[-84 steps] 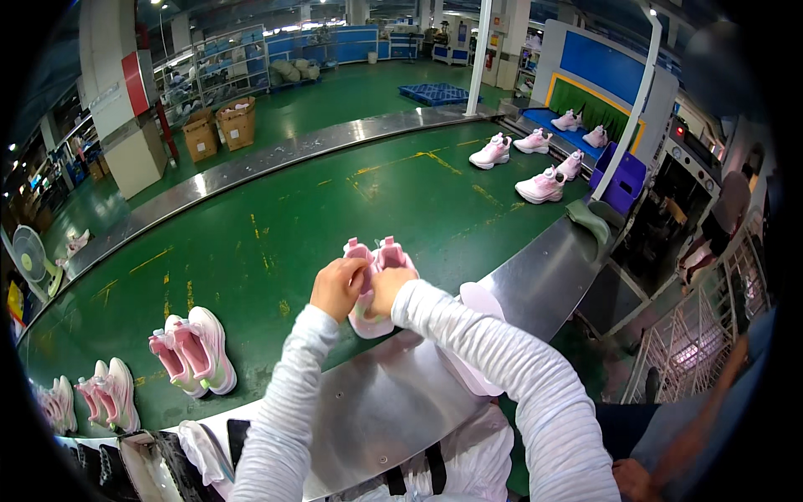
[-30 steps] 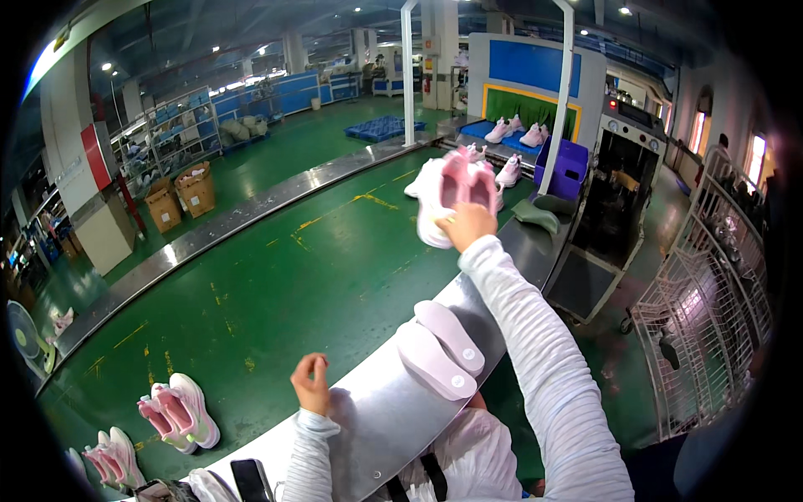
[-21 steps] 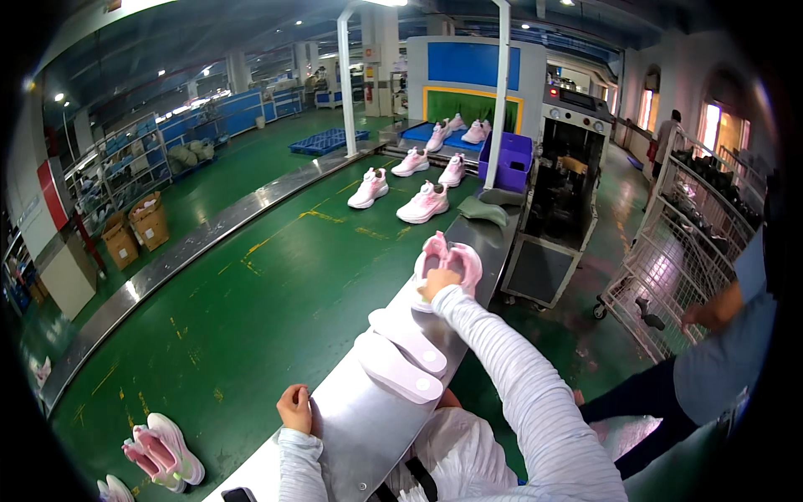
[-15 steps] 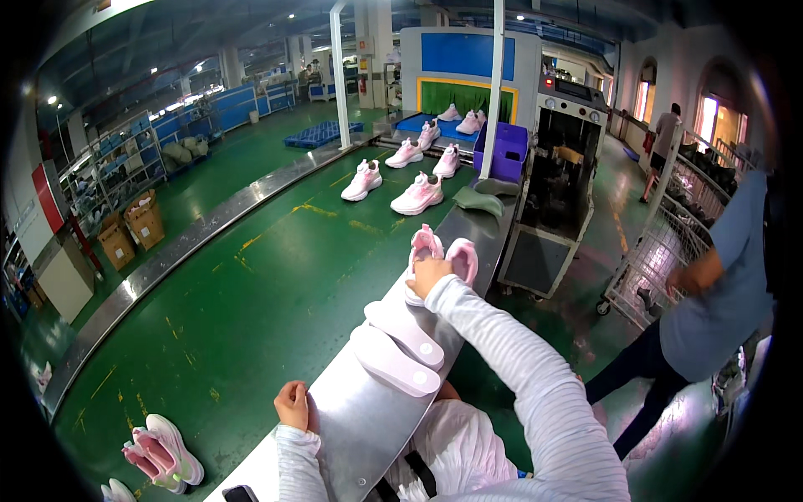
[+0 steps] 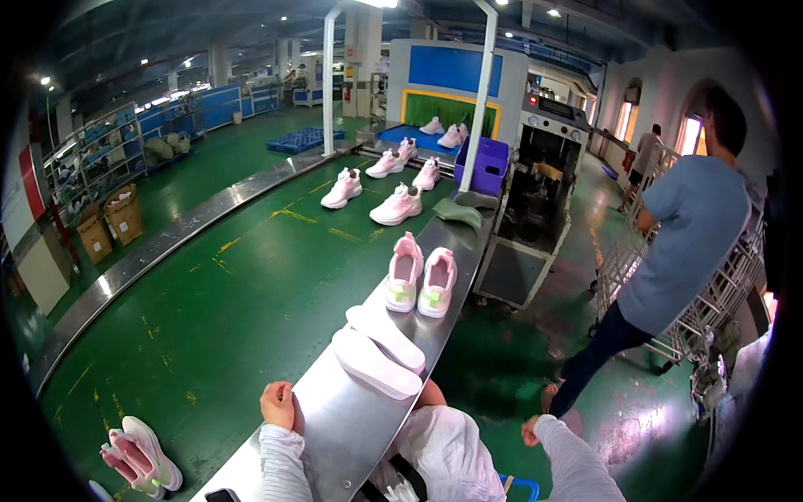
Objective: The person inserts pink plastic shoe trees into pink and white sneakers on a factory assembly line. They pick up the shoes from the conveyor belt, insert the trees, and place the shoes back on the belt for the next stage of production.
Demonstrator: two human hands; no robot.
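A pair of pink and white sneakers (image 5: 437, 283) stands side by side on the metal ledge (image 5: 343, 439), heels toward me. Closer in, two white soles (image 5: 381, 360) lie next to each other on the same ledge. My left hand (image 5: 278, 405) rests at the ledge's belt-side edge, its fingers curled in with nothing showing in them. To the right of the ledge, my right hand (image 5: 530, 430) hangs over the floor, apart from the shoes. Its fingers are curled, and I see nothing in them.
More sneakers (image 5: 396, 206) stand along the green conveyor belt (image 5: 242, 301); another pair (image 5: 140, 456) is at lower left. A purple crate (image 5: 485, 167) and a machine (image 5: 535, 201) stand beyond the ledge. At right, a person (image 5: 682, 243) stands by a wire trolley (image 5: 711, 284).
My right hand has let go of the sneaker and moved right and down, off the ledge. My left hand stays at the ledge edge. The person at right now stands farther into view, facing the trolley.
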